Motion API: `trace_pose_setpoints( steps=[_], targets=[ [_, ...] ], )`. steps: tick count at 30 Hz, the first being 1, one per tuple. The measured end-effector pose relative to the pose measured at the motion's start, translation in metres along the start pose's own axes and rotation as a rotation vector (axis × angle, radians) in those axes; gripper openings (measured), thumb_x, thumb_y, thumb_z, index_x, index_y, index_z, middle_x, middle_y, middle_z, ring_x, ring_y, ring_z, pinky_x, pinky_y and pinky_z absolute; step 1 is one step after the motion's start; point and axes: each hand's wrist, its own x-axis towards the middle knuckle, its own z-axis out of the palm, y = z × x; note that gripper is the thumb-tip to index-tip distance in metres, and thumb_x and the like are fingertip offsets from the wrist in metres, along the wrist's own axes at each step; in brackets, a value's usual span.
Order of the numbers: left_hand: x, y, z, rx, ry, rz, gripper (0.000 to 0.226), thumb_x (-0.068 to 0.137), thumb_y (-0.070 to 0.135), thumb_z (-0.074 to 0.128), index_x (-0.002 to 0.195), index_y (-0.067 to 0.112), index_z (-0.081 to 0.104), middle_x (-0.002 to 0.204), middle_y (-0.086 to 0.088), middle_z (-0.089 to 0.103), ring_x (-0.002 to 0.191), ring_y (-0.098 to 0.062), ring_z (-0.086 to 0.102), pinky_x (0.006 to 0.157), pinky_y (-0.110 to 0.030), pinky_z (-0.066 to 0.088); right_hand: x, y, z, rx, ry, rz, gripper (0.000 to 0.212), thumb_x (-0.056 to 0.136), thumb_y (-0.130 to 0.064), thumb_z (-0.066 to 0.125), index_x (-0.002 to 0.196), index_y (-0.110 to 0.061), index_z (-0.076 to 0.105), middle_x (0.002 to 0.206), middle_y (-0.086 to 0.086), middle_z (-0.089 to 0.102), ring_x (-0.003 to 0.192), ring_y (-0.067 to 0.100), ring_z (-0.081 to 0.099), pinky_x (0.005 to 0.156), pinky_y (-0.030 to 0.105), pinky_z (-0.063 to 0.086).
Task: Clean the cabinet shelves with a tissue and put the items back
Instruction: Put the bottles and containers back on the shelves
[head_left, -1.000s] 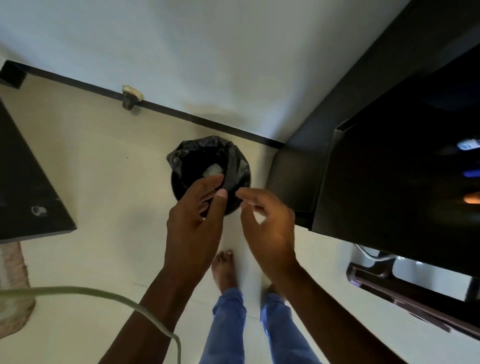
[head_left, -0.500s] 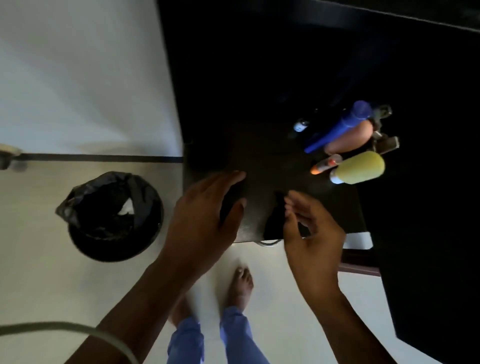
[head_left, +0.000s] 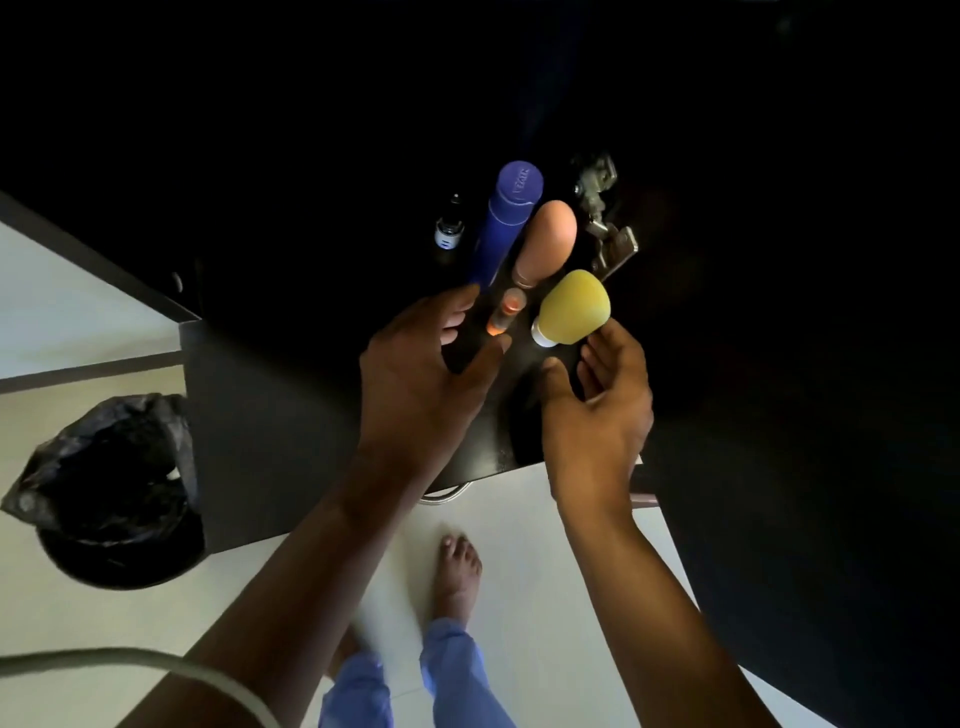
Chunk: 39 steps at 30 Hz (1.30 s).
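Several items stand together on a dark cabinet surface (head_left: 291, 415): a tall blue spray can (head_left: 511, 223), a peach bottle (head_left: 548, 239), a yellow bottle with a white cap (head_left: 571, 309), a small orange tube (head_left: 506, 312) and a small dark bottle (head_left: 449, 231). My left hand (head_left: 415, 395) is spread around the foot of the blue can and the orange tube, fingers on one side, thumb on the other. My right hand (head_left: 597, 415) is cupped under the yellow bottle, fingertips touching its side. Neither hand has closed on anything.
A black bin with a black liner (head_left: 114, 493) stands on the pale floor at the left, a white scrap inside. A metal door hinge (head_left: 602, 208) sits right behind the bottles. The cabinet interior above is too dark to read. My bare feet are below.
My view swung from the bin to the cabinet. Both hands moved forward from the surface's front edge up to the group of bottles.
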Motion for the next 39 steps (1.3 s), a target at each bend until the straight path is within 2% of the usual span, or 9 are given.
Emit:
trace_pose_setpoints(
  steps=[6,12,16,20,24,27,31,35,39],
  targets=[
    [0.008,0.0,0.015,0.018,-0.017,0.027,0.038,0.09,0.035,0.077,0.125,0.018,0.074,0.119,0.002,0.077,0.112,-0.009,0.072,0.096,-0.038,0.061,0.012,-0.007,0.007,0.001,-0.011,-0.043,0.055,0.089,-0.014,0.08,0.138,-0.027,0.058,0.123,-0.018,0.065,0.117,-0.002,0.061,0.1,0.005,0.043],
    [0.008,-0.002,0.022,0.054,0.024,0.057,0.028,0.088,0.031,0.076,0.114,0.02,0.077,0.112,0.003,0.079,0.105,-0.012,0.074,0.091,-0.04,0.063,0.018,-0.004,0.009,0.002,-0.007,-0.088,0.045,0.089,-0.013,0.08,0.13,-0.023,0.064,0.119,-0.011,0.071,0.112,0.002,0.066,0.089,-0.001,0.044],
    [0.009,0.0,0.024,0.105,0.053,0.095,0.017,0.094,0.028,0.072,0.109,0.022,0.079,0.105,0.006,0.079,0.099,-0.011,0.075,0.088,-0.038,0.063,0.019,-0.004,0.009,-0.005,-0.019,-0.08,0.041,0.089,-0.015,0.081,0.126,-0.026,0.066,0.111,-0.016,0.068,0.102,-0.009,0.064,0.08,-0.005,0.042],
    [0.007,0.001,0.02,0.094,0.07,0.116,0.017,0.095,0.023,0.074,0.111,0.021,0.079,0.106,0.005,0.08,0.098,-0.011,0.076,0.089,-0.038,0.063,0.02,-0.004,0.01,0.004,-0.022,-0.088,0.039,0.087,-0.019,0.084,0.122,-0.027,0.068,0.105,-0.021,0.068,0.103,-0.008,0.066,0.083,-0.002,0.045],
    [0.008,-0.002,0.004,0.113,0.121,0.098,0.019,0.094,0.019,0.075,0.113,0.021,0.079,0.106,0.011,0.078,0.097,-0.005,0.075,0.09,-0.034,0.063,0.01,-0.005,0.018,0.012,-0.078,-0.121,0.041,0.087,-0.015,0.083,0.124,-0.024,0.068,0.115,-0.017,0.07,0.108,-0.002,0.067,0.09,0.005,0.048],
    [0.015,-0.011,-0.013,0.134,0.185,0.076,0.017,0.095,0.022,0.075,0.112,0.02,0.078,0.104,0.005,0.08,0.096,-0.006,0.076,0.088,-0.035,0.064,-0.003,-0.009,0.029,0.029,-0.14,-0.191,0.041,0.087,-0.009,0.081,0.123,-0.024,0.067,0.117,-0.015,0.071,0.109,-0.003,0.067,0.097,0.012,0.051],
    [0.034,-0.021,-0.032,0.157,0.236,0.062,0.016,0.101,0.029,0.071,0.11,0.017,0.078,0.1,0.006,0.08,0.093,-0.004,0.076,0.085,-0.033,0.064,-0.017,-0.019,0.046,0.099,-0.234,-0.177,0.045,0.09,-0.01,0.079,0.116,-0.042,0.062,0.116,-0.018,0.072,0.111,-0.003,0.069,0.097,0.014,0.053],
    [0.053,-0.026,-0.04,0.138,0.253,0.035,0.014,0.101,0.026,0.07,0.108,0.017,0.077,0.097,0.005,0.079,0.09,-0.004,0.076,0.084,-0.034,0.065,-0.02,-0.02,0.061,0.129,-0.285,-0.159,0.036,0.091,-0.012,0.078,0.123,-0.023,0.066,0.117,-0.011,0.074,0.109,-0.002,0.07,0.091,0.013,0.054],
    [0.062,-0.028,-0.04,0.148,0.265,0.013,0.018,0.1,0.032,0.07,0.103,0.016,0.077,0.092,0.008,0.078,0.086,-0.002,0.075,0.08,-0.037,0.065,-0.018,-0.023,0.069,0.131,-0.288,-0.187,0.037,0.091,-0.011,0.078,0.124,-0.023,0.067,0.118,-0.007,0.074,0.109,0.0,0.07,0.092,0.014,0.054]
  ],
)
